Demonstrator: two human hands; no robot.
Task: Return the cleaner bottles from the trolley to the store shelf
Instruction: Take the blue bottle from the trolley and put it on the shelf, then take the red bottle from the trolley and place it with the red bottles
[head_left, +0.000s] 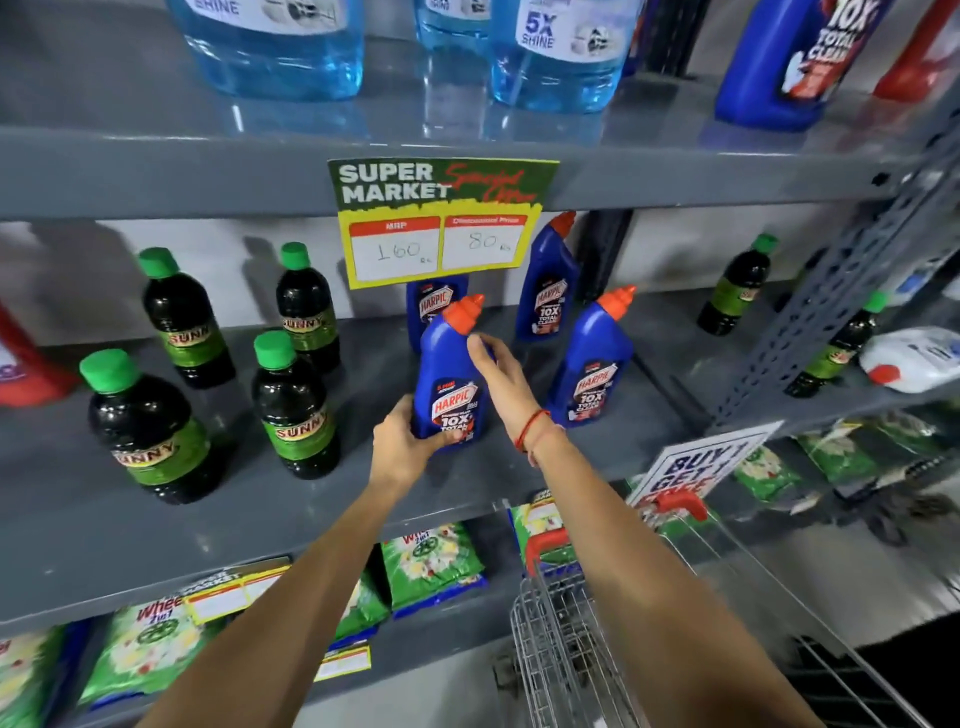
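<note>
Four dark bottles with green caps (293, 405) standing on the left of the grey middle shelf (78, 467), all upright. Three more blue cleaner bottles with orange caps nearby: one to the right (592, 364), one further back (548, 280), one right behind (434, 306) and half hidden by the yellow price sign (441, 223). Sign hanging from the edge of the shelf above, showing 160 and 80. Big light blue jugs (556, 57) up on the top shelf, tops cut off by the picture edge. Another blue bottle (795, 57) up there too, also cut off. A white bottle (914, 358) lying on its side far right, blurry, beside two more green-capped bottles. Green soap packets (431, 566) on the low shelf, partly hidden behind the arms. Wire trolley (561, 649) with red handle at the bottom right, inside hard to see.

Blue cleaner bottle (452, 379) standing upright in the middle of the shelf, near the front, between the dark bottles and the other blue ones. Left hand (405, 441) wrapped around the bottom of it, fingers (447, 439) clamped across the label. Right hand (501, 369) pressed against the bottle's upper right side, just under the orange cap, fingers curled around the back and mostly out of sight. Red string around the right wrist (530, 428).
</note>
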